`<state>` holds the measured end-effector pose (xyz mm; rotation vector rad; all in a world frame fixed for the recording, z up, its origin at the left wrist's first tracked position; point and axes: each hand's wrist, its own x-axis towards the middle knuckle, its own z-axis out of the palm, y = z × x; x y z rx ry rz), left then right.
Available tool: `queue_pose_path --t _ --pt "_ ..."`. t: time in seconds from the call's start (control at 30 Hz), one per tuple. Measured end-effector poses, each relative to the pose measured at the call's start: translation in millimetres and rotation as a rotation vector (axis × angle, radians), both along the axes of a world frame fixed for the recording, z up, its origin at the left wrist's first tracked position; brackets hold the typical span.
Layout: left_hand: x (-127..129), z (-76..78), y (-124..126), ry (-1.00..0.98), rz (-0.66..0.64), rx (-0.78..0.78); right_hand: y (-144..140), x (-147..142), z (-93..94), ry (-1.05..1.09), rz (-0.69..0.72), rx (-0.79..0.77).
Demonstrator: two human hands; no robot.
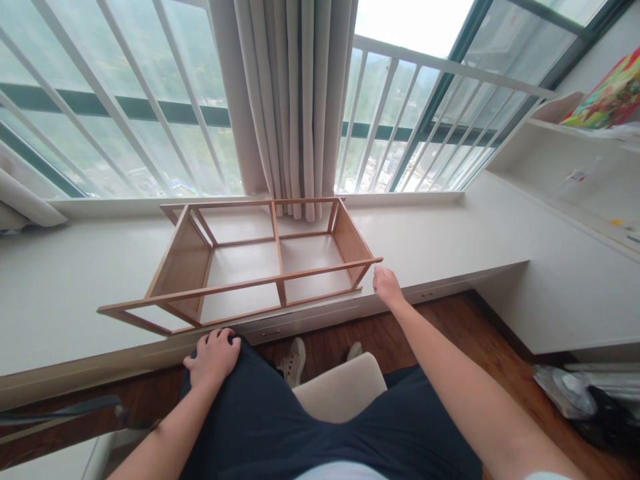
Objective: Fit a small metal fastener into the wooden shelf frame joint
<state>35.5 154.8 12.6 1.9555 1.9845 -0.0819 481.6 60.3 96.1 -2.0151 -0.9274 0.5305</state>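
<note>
A wooden frame rack (240,285) lies on its side on the white window bench, with thin rails, a middle crossbar and a solid panel towards each end. My right hand (388,285) is by the rack's right front corner, just beyond the rail's tip. Its fingers are curled closed, and whatever they may pinch is too small or hidden to make out. My left hand (214,357) rests on my left knee with its fingers spread, holding nothing. It is just in front of the rack's lower left rail.
The white bench (420,233) runs below barred windows, with a grey curtain (295,100) hanging behind the rack. Drawers are set in the bench front. A beige chair seat (345,390) shows between my legs. White shelves (560,143) stand right, and plastic bags (567,393) lie on the floor.
</note>
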Motion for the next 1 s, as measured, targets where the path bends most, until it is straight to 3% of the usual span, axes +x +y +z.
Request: queue_pose_path --t 0.1,0.27,0.53,0.63,0.8,1.0 --pt "-0.7 -1.0 0.1 -0.009 -0.001 0.001 2.1 -4.5 -2.7 0.370 -0.006 0.157" --pt "-1.5 -2.5 0.1 -0.019 -0.005 0.009 2.0 -13.1 3.9 0.721 -0.013 0.267" --pt "-0.9 -2.2 0.3 -0.011 0.001 -0.001 1.0 -18.2 12.1 0.853 -0.010 0.255" --pt "-0.2 -0.7 -0.4 -0.007 0.005 0.001 -0.2 -18.9 7.5 0.672 -0.007 0.197" --pt "2.5 3.7 -1.7 -0.013 0.010 0.000 -8.4 -20.5 -4.3 -0.089 -0.046 0.029" --pt "3.2 6.1 -0.8 0.003 0.006 -0.015 -38.4 -19.9 -27.2 -0.274 0.113 -0.166"
